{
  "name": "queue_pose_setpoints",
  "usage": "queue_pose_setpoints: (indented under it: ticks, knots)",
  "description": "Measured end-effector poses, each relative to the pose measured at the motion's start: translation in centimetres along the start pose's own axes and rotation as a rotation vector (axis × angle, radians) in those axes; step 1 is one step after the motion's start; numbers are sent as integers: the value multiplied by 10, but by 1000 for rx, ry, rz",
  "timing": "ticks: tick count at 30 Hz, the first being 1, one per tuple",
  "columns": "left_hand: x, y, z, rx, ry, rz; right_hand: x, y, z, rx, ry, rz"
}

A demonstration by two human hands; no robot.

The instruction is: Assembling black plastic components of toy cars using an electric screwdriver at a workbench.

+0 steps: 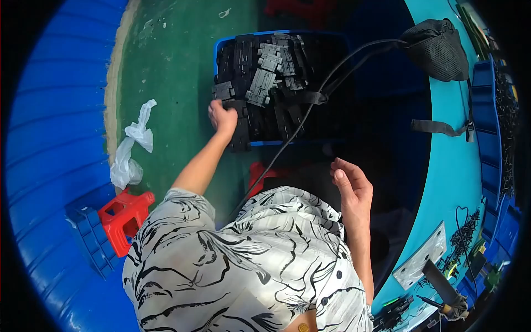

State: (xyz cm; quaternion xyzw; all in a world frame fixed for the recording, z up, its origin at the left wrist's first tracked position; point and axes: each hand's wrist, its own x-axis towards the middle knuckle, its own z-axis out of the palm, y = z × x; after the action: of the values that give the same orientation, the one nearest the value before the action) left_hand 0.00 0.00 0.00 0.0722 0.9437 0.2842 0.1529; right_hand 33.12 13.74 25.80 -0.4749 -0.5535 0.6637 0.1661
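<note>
My left hand (223,118) is at the near left corner of a blue crate (215,61), its fingers curled in against a black plastic chassis part (239,130) that overhangs the rim. The fingertips are partly hidden, so the exact grip is hard to see. Many flat, toy-car-like chassis pieces fill the crate; a lighter grey chassis piece (261,87) lies on top in the middle, and another grey piece (223,90) sits just beyond my left fingers. My right hand (355,185) hovers near my lap, holding nothing visible, thumb and fingers loosely apart.
At right curves a turquoise tabletop (451,166) with a black mesh bag (437,50), its dark cord (293,135) hanging across the crate. Blue bins (487,110) hold small black parts. A red stool (124,218) and white plastic bags (130,157) are on the left.
</note>
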Motion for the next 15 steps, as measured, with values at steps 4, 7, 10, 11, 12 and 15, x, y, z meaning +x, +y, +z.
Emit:
queue_pose_setpoints:
  ticks: [4, 7, 10, 11, 12, 15]
  knots:
    - [-53, 11, 11, 167, -24, -96, 5, -5, 2, -58, -45, -7]
    - [-58, 22, 17, 233, 15, -113, 0, -7, 3, -73, -40, -15]
    - [-54, 18, 21, 255, 88, -221, -3, -5, 2, -57, -33, -22]
    - [-52, 14, 21, 257, 89, -222, -4, -4, 2, -39, -27, -25]
    - [-49, 11, 19, 251, 82, -201, -5, -4, 3, -36, -25, -23]
    - [-44, 4, 15, 252, 81, -175, -6, -2, 3, -43, -25, -16]
